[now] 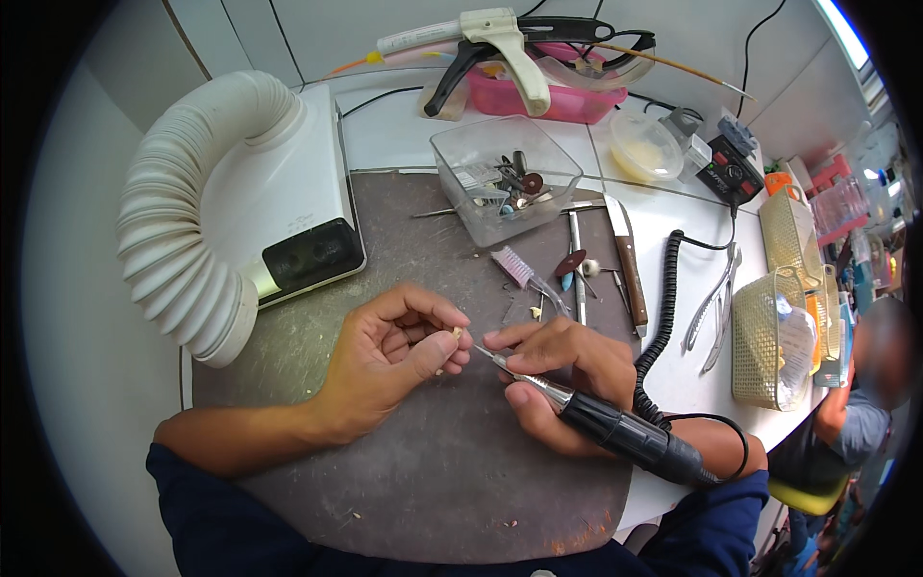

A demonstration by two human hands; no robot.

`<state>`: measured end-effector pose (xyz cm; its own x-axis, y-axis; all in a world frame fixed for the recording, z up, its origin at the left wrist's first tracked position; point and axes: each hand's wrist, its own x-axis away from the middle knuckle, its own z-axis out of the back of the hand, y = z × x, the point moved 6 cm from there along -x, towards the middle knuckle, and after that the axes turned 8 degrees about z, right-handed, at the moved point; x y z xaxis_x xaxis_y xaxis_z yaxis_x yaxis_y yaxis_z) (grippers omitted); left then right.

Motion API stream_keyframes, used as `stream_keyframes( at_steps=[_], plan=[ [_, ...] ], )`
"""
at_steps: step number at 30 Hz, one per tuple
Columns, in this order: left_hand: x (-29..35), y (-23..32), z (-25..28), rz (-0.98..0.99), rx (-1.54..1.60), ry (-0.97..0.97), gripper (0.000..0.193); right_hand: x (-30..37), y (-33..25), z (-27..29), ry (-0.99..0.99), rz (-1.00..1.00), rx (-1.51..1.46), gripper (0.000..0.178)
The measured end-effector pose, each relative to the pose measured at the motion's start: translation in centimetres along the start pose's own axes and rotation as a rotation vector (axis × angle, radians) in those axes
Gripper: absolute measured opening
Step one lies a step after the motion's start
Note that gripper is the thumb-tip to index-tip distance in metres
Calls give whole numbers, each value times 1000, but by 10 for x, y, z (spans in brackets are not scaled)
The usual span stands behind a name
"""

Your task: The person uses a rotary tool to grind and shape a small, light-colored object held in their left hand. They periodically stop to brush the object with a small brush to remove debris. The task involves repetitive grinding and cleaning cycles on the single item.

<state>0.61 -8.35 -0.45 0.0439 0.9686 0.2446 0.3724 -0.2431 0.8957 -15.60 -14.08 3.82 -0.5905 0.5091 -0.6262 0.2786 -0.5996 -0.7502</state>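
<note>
My left hand is closed, pinching a small cream-coloured, tooth-like piece between thumb and fingertips. Its exact kind is too small to make out. Wrapped around a black and silver rotary handpiece, my right hand holds it like a pen. The thin bur at its tip points left toward the piece, very close to my left fingertips; whether they touch I cannot tell. A black coiled cord runs up behind the right hand. Both hands are above a worn dark board.
Left stands a white dust extractor with a ribbed hose. Ahead, a clear plastic box holds burs and discs. Beside it lie a brush, a wooden-handled knife and pliers. Woven baskets line the right; another person sits beyond.
</note>
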Motion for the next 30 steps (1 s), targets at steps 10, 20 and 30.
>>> stream_keyframes(
  at_steps=[10, 20, 30],
  plan=[
    [-3, -1, -2, 32, -9, -5, 13, -1, 5, 0, -47, 31, -49, 18],
    [-1, 0, -5, 49, -64, -6, 12, -2, 8, 0, -32, -1, -15, 19],
    [0, 0, -7, 43, -100, -6, 13, -2, 8, -2, -89, -50, -11, 21]
  ],
)
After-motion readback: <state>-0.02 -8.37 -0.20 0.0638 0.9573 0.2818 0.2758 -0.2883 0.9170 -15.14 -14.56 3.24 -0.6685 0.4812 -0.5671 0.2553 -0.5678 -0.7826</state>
